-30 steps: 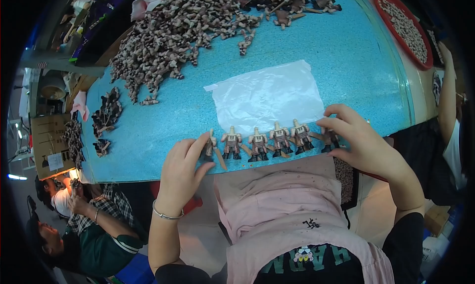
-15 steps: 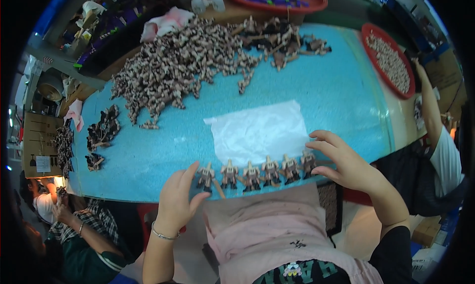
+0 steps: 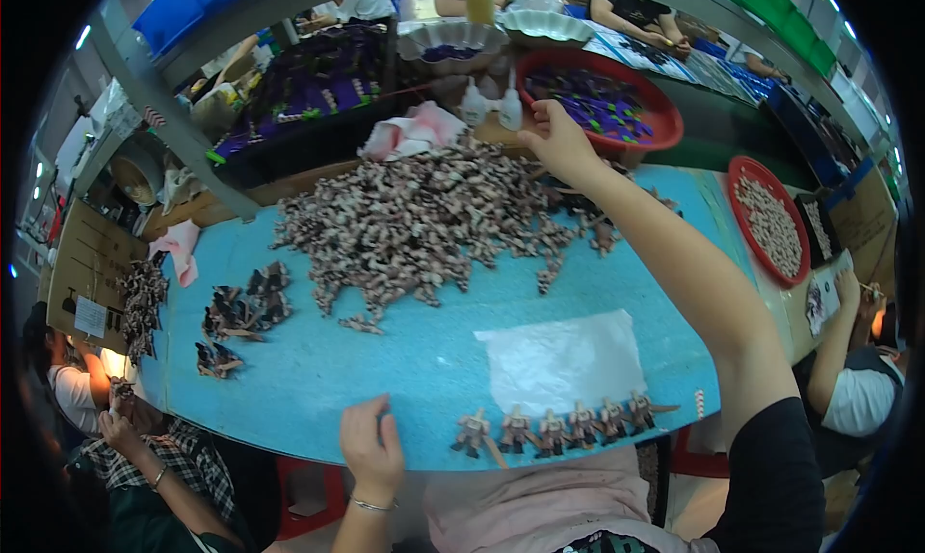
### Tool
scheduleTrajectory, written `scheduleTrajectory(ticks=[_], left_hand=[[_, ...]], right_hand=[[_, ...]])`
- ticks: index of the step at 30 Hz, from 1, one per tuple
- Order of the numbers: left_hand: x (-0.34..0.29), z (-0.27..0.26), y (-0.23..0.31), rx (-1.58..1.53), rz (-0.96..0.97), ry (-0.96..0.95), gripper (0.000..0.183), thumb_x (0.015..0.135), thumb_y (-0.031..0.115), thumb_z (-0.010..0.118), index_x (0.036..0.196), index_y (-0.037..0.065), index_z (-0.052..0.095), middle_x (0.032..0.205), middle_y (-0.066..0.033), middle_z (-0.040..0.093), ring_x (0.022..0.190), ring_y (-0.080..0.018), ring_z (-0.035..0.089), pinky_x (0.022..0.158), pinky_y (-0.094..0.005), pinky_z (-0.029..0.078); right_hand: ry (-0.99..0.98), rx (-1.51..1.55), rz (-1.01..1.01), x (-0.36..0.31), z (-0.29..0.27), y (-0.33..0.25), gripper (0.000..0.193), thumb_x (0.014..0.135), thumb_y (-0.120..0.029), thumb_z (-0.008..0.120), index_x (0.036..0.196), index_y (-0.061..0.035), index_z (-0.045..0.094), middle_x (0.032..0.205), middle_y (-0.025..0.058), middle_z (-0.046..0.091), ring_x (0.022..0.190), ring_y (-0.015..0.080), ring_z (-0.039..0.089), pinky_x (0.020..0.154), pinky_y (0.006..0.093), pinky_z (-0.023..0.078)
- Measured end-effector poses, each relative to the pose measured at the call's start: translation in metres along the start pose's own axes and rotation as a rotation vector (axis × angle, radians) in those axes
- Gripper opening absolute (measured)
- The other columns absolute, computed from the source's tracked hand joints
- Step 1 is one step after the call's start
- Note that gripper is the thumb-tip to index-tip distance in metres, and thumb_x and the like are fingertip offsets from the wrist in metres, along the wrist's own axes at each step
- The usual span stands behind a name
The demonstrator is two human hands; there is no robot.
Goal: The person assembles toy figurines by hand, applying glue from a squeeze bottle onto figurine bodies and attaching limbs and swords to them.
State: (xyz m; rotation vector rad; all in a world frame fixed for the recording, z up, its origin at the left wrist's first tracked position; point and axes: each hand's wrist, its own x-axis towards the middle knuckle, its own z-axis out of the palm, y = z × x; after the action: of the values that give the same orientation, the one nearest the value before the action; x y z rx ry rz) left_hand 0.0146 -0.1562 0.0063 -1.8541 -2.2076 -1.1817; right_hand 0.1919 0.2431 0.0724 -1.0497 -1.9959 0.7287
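Several small figures (image 3: 551, 434) in white and dark brown stand in a row along the table's near edge, just below a white sheet (image 3: 564, 360). My left hand (image 3: 373, 445) rests near the same edge, left of the row, fingers apart and nothing in it. Far out across the table, my right hand (image 3: 564, 144) hovers with thumb and fingers parted. It is close beside a white squeeze bottle (image 3: 511, 108) and a red tray (image 3: 665, 119) of purple and green parts. A second white bottle (image 3: 473, 106) stands left of the first.
A big heap of small brown and white figures (image 3: 405, 216) covers the blue table's far middle. Smaller dark piles (image 3: 246, 302) lie left. A red tray (image 3: 737, 197) of pale pieces sits right. Pink-white cloth (image 3: 414, 131) lies behind the heap. Co-workers sit at both sides; a shelf post (image 3: 207, 172) rises far left.
My right hand has left the row's right end and moved far forward to the bottles. My left hand has come away from the row's left end. The view has tilted up.
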Motion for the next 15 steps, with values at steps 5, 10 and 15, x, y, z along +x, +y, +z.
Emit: scheduleTrajectory(ticks=[5,10,15], left_hand=[[-0.006,-0.007,0.001,-0.018,-0.035,-0.027,0.020,0.080,0.004,0.060,0.099,0.000,0.061,0.087,-0.0137,0.061,0.078,-0.0307,0.057,0.070,-0.0397,0.045],[-0.010,-0.009,0.001,-0.022,-0.043,-0.029,0.020,0.079,0.003,0.060,0.099,0.000,0.061,0.087,-0.0137,0.062,0.078,-0.0308,0.057,0.070,-0.0394,0.046],[-0.004,-0.006,0.002,-0.027,-0.003,-0.016,0.020,0.079,0.002,0.060,0.099,0.000,0.061,0.088,-0.0141,0.062,0.079,-0.0314,0.058,0.071,-0.0390,0.046]], right_hand=[[0.315,-0.151,0.147,0.044,0.061,0.002,0.054,0.078,-0.015,0.070,0.119,0.0053,0.042,0.107,0.0310,0.059,0.103,0.0436,0.058,0.088,0.0441,0.047],[0.312,-0.155,0.220,0.046,0.073,0.015,0.043,0.080,-0.019,0.066,0.114,-0.0006,0.048,0.105,0.0241,0.062,0.100,0.0377,0.061,0.087,0.0451,0.045],[0.357,0.244,0.139,0.026,0.037,0.022,0.038,0.085,-0.025,0.063,0.111,0.0004,0.053,0.099,0.0144,0.064,0.092,0.0273,0.063,0.079,0.0392,0.047]])
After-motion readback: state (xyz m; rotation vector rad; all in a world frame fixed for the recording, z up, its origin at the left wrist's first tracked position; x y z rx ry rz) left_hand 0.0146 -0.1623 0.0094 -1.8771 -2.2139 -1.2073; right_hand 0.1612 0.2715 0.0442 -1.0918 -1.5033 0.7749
